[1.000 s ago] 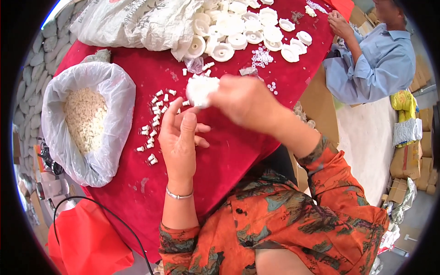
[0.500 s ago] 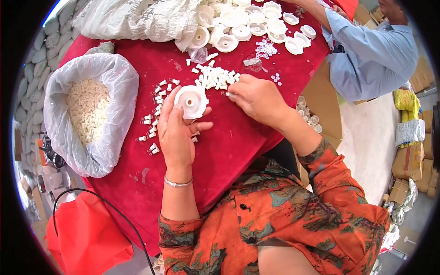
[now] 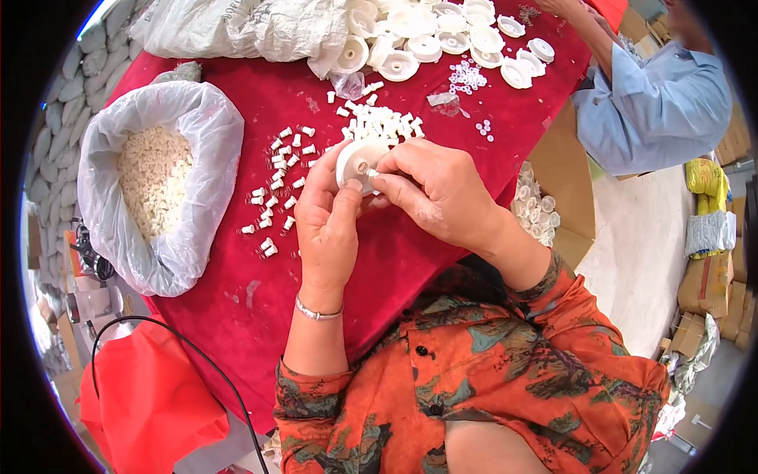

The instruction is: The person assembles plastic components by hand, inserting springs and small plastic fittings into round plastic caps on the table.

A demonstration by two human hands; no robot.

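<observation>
My left hand (image 3: 333, 204) is closed around the edge of a round white plastic cap (image 3: 347, 164), tilted so its hollow side with a central hole faces me. Thumb and fingers of my right hand (image 3: 434, 188) pinch a small white plug with a spring (image 3: 371, 173) right at that central hole. Whether the plug is seated in the hole cannot be made out. Beyond my hands lies a pile of small white plugs (image 3: 377, 122). More loose plugs with springs (image 3: 278, 164) are scattered to the left on the red cloth (image 3: 260, 316).
A plastic-lined sack (image 3: 213, 150) full of small pale parts stands at left. White caps (image 3: 424, 49), tiny rings (image 3: 467, 77) and a woven bag (image 3: 237, 31) lie at the far side. A carton (image 3: 575, 189) with clear parts is at right. A blue-shirted co-worker (image 3: 659, 110) sits beyond.
My right hand has come from the plug pile to the cap with a plug. My left hand has shifted right and tilted the cap toward it.
</observation>
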